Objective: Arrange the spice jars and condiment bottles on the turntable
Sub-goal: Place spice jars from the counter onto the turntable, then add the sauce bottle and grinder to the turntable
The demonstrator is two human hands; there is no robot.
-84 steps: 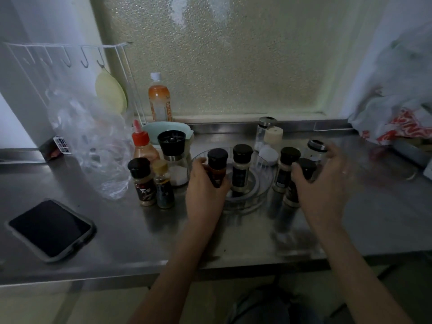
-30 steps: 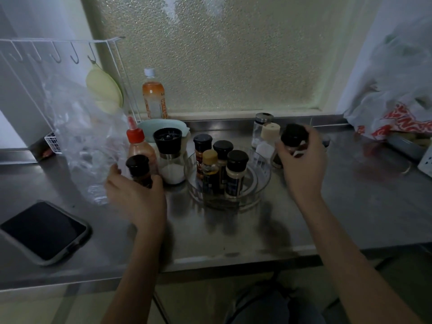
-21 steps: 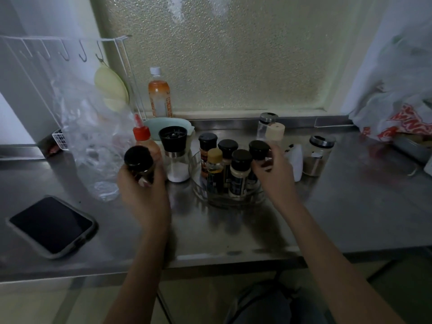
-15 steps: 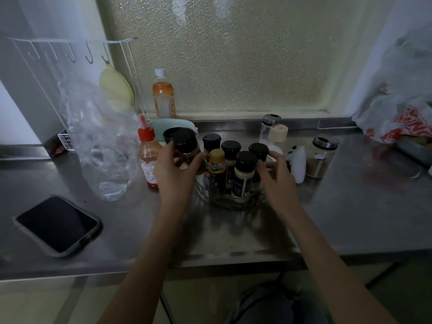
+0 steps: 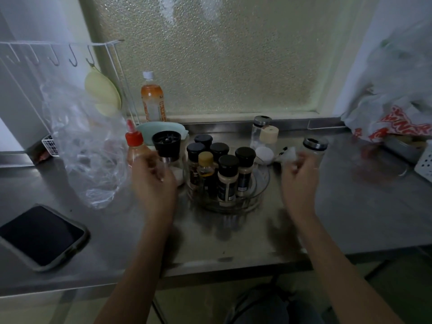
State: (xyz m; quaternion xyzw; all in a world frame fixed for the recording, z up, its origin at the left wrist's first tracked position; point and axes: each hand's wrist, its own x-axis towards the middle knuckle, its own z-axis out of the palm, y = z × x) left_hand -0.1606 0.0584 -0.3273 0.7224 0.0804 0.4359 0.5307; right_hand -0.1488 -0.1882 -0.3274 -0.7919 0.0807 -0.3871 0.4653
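Note:
A clear turntable [image 5: 258,197] sits mid-counter and carries several spice jars, most with black caps [image 5: 228,163] and one with a tan cap [image 5: 205,157]. My left hand [image 5: 152,183] is blurred just left of it, fingers apart in front of the black-topped salt grinder [image 5: 166,144]. A red-capped sauce bottle [image 5: 134,146] stands right behind that hand. My right hand [image 5: 299,181] is to the right of the turntable, fingertips at a small white bottle [image 5: 289,157]; the blur hides whether it grips it. A metal-lidded glass jar [image 5: 315,148] stands just beyond.
Behind the turntable stand a tall glass jar [image 5: 260,127], a cream-capped jar [image 5: 269,134] and a white lid [image 5: 264,153]. An orange drink bottle [image 5: 152,101], a pale bowl [image 5: 161,129] and a plastic bag [image 5: 86,146] are at left, a phone [image 5: 39,235] near the front edge.
My left hand set its black-capped jar on the turntable and pulled back to the grinder. My right hand left the turntable and moved right to the white bottle.

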